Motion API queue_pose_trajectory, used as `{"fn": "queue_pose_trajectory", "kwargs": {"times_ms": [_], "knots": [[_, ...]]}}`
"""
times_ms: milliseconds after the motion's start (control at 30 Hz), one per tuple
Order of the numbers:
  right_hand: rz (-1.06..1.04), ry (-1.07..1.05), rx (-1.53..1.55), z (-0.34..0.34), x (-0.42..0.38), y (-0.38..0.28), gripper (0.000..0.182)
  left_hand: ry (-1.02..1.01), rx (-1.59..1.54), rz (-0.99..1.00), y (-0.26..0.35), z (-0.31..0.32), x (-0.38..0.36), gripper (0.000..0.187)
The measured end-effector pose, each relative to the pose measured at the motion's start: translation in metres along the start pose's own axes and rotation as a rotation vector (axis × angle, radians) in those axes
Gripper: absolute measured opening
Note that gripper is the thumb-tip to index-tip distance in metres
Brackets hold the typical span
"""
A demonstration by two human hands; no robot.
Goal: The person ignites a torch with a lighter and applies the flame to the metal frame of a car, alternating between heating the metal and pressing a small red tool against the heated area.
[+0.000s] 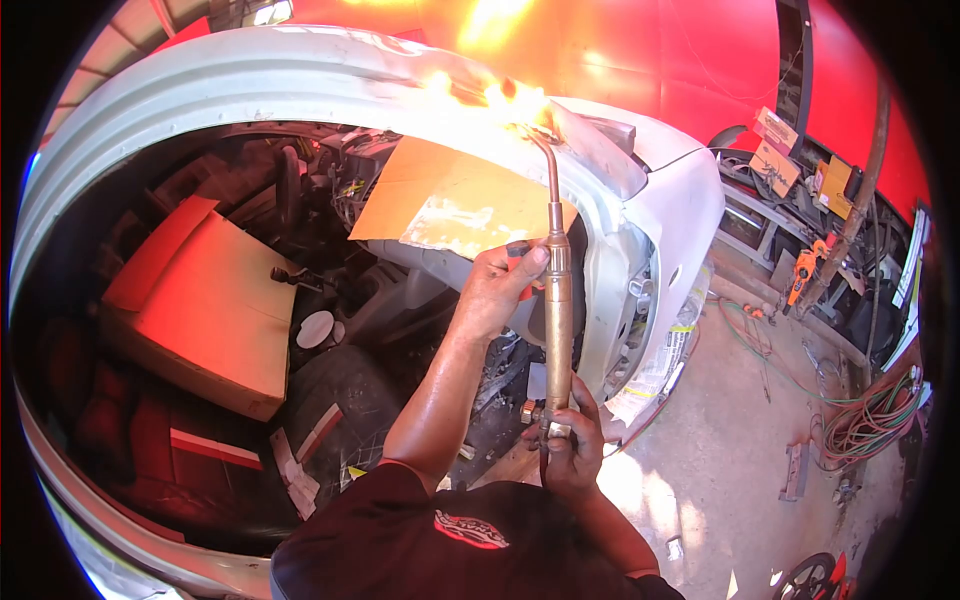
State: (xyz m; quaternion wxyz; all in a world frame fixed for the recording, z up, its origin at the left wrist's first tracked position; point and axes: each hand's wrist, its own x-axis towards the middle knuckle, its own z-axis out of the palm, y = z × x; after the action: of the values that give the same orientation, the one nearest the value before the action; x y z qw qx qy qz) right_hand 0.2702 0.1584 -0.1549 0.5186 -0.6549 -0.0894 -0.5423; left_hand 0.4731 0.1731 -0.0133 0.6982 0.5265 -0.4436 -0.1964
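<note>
My right hand (574,443) is closed around the lower end of a brass gas torch (560,320), by its valve. The torch stands nearly upright in view, its bent tip at the top. Bright flame (510,100) burns at that tip, against the pale car body pillar (590,150). Higher up, my left hand (508,282) is closed right beside the torch's neck, thumb against it. Something small, dark and red shows between its fingers; what it is I cannot make out. Behind this hand lies a sheet of cardboard (440,190) with a whitish patch.
A cardboard box (210,310) sits inside the open car body, among dark seats and loose parts. Coiled hoses (875,425) lie on the concrete floor (730,450) at right. An orange tool (803,270) hangs near small boxes. A red panel (650,60) rises behind the flame.
</note>
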Motion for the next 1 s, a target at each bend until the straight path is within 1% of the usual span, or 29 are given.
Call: {"fn": "queue_pose_trajectory", "kwargs": {"times_ms": [167, 367, 500, 767, 900, 1000], "knots": [[0.043, -0.016, 0.027, -0.0015, -0.0015, -0.0025, 0.034, -0.015, -0.032, 0.019, -0.0021, -0.0024, -0.0002, 0.053], [0.01, -0.022, 0.031, -0.0005, -0.0012, -0.0004, 0.033, -0.003, -0.074, 0.035, -0.0023, -0.0039, -0.001, 0.053], [0.016, -0.032, 0.042, -0.0006, -0.0023, 0.0006, 0.032, -0.003, -0.128, 0.027, -0.0012, -0.0035, -0.0017, 0.052], [0.017, -0.014, 0.038, 0.0007, 0.001, -0.0024, 0.031, -0.019, -0.102, 0.035, -0.0033, -0.0036, -0.0005, 0.051], [0.043, -0.047, 0.038, -0.0022, 0.0029, -0.0051, 0.032, 0.006, -0.168, 0.037, -0.0055, -0.0038, -0.0004, 0.05], [0.044, -0.058, 0.054, -0.0016, 0.0045, -0.0048, 0.031, 0.01, -0.155, 0.067, -0.0039, -0.0041, -0.0014, 0.049]]}}
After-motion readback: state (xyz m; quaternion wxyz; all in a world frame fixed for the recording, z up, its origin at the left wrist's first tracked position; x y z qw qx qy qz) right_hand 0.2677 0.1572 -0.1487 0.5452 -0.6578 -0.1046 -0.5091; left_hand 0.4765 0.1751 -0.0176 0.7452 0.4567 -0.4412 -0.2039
